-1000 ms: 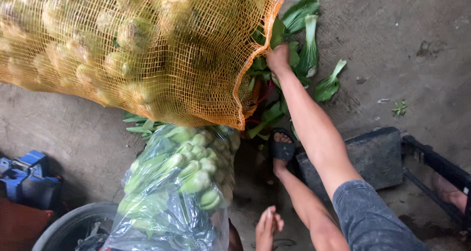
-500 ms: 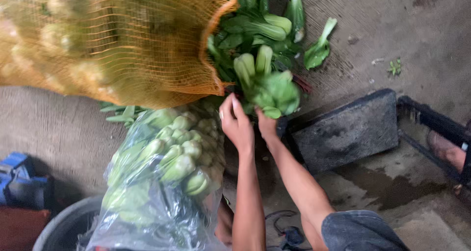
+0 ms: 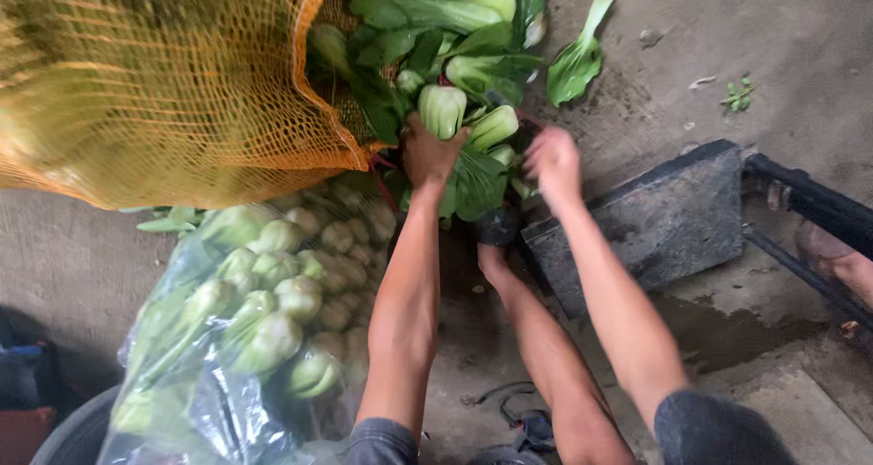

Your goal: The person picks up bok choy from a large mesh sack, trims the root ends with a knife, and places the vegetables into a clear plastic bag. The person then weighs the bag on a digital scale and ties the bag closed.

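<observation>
Hands among the bok choy on a wet concrete floor

Netting fills the upper left of my view: a big orange mesh sack (image 3: pixel 155 83), bulging and lying on its side, with its open mouth turned toward the middle of the scene. Below it, at my lower left, leans a clear plastic bag (image 3: pixel 245 338) stuffed with pale green bok choy heads, its top just under the sack's edge. To my right sits a dark flat platform (image 3: pixel 664 215) with a black metal frame (image 3: pixel 809 206) running off beyond it, on the grey floor (image 3: pixel 782 56), which looks damp beneath the platform.

Between the sack's mouth and the platform lies the loose pile of bok choy (image 3: pixel 436 38), dark leaves and light stems heaped together, reaching up to the top edge of the view. One single leaf (image 3: pixel 577 60) lies apart from the heap on its right.

My left hand (image 3: pixel 432 151) is at the pile's near edge, fingers curled over a head of bok choy (image 3: pixel 443 110); it seems to grip the base, though the fingertips are hidden in the leaves. My right hand (image 3: pixel 553 160) is just beside it, near the platform's corner, blurred, fingers bent downward; whether it holds anything I cannot tell. My bare foot (image 3: pixel 496 256) shows between my forearms.
</observation>
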